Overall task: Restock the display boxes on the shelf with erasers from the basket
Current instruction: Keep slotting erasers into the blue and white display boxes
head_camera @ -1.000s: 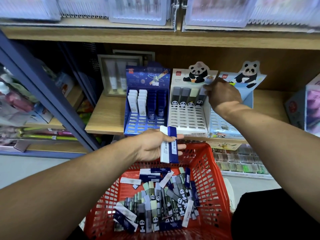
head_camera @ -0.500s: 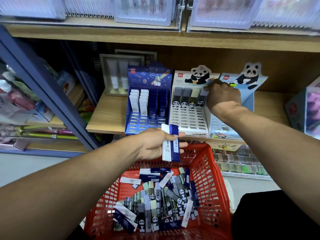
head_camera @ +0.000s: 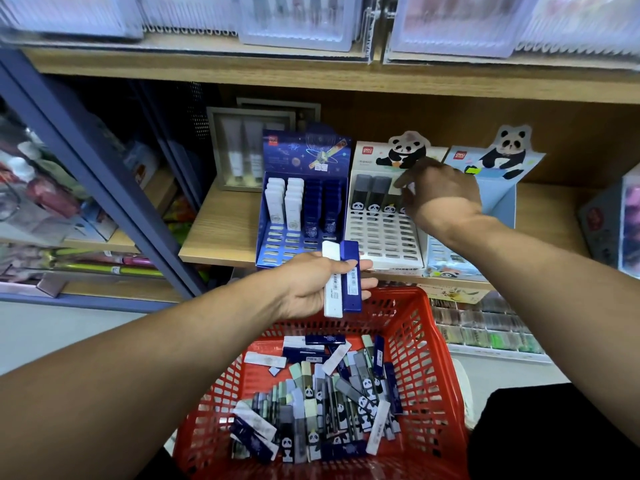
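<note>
Currently the left hand [head_camera: 313, 284] grips two erasers side by side, a white eraser [head_camera: 333, 279] and a blue eraser [head_camera: 350, 276], thumb underneath and fingers curled round the far side; held upright above the red basket [head_camera: 429, 341], probably staged as the next pieces for the blue display box [head_camera: 302, 199], whose near slots are unfilled. The right hand [head_camera: 440, 192] is up at the far row of the white panda display box [head_camera: 384, 230], fingertips curled down onto a panda eraser [head_camera: 394, 188] at the right end of that row; looks like a pinch seating it in its slot, though the contact itself is partly hidden by the hand. Dark panda erasers [head_camera: 372, 194] already stand to the left in that row; nearer rows are bare grid. Second panda box [head_camera: 498, 188] sits just right, mostly behind the wrist. Remaining stock, a loose pile of erasers [head_camera: 322, 410], mixed blue, white and panda sleeves, lies in the basket bottom just below the shelf [head_camera: 221, 233] edge, so reach stays short. Judgement: early in the restock, most slots open.
</note>
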{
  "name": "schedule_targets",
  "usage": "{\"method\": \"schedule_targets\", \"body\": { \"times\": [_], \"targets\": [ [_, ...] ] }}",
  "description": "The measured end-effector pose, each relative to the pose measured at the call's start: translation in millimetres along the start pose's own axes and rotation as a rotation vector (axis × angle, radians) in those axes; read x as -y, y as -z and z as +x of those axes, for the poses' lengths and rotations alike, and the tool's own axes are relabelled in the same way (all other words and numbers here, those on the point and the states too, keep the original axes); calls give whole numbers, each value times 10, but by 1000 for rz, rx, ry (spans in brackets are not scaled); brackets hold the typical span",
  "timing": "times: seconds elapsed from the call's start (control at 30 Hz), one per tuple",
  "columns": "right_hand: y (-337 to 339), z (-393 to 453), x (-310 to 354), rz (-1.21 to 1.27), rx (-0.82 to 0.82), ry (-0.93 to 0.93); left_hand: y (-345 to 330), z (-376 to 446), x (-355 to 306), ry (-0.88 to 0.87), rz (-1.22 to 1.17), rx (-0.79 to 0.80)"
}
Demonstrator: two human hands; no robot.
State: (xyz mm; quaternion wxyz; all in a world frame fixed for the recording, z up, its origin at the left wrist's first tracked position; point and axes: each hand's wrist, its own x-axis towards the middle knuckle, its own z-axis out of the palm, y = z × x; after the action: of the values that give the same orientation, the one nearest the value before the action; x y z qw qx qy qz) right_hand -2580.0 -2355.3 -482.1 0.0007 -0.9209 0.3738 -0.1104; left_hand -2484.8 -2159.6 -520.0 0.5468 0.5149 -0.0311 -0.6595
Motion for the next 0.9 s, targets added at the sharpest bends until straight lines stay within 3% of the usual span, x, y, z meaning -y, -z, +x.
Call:
{"method": "schedule_targets", "body": {
  "times": [0.17, 0.27, 0.4, 0.53, 0.7, 0.8, 0.9],
  "targets": [
    [6, -214, 305, 638, 555, 148, 62, -33, -74, -45, 56, -30],
    [-26, -227, 312, 860, 696, 100, 142, -52, -107, -57, 77, -77],
    [-42, -214, 337, 1093, 813, 72, 202, -144, -140, -59, 3, -13],
    [-42, -184, 450, 1239, 697, -52, 258, -175, -130, -49, 51, -103],
    [-112, -120, 478, 1120, 365, -171, 423, -170, -66, -34, -26, -361],
    [-213, -95, 488, 892, 197, -98, 502, -189, -83, -56, -77, -404],
    [-256, -82, 531, 681, 128, 45, 541, -177, -120, -101, -110, -415]
  ]
}}
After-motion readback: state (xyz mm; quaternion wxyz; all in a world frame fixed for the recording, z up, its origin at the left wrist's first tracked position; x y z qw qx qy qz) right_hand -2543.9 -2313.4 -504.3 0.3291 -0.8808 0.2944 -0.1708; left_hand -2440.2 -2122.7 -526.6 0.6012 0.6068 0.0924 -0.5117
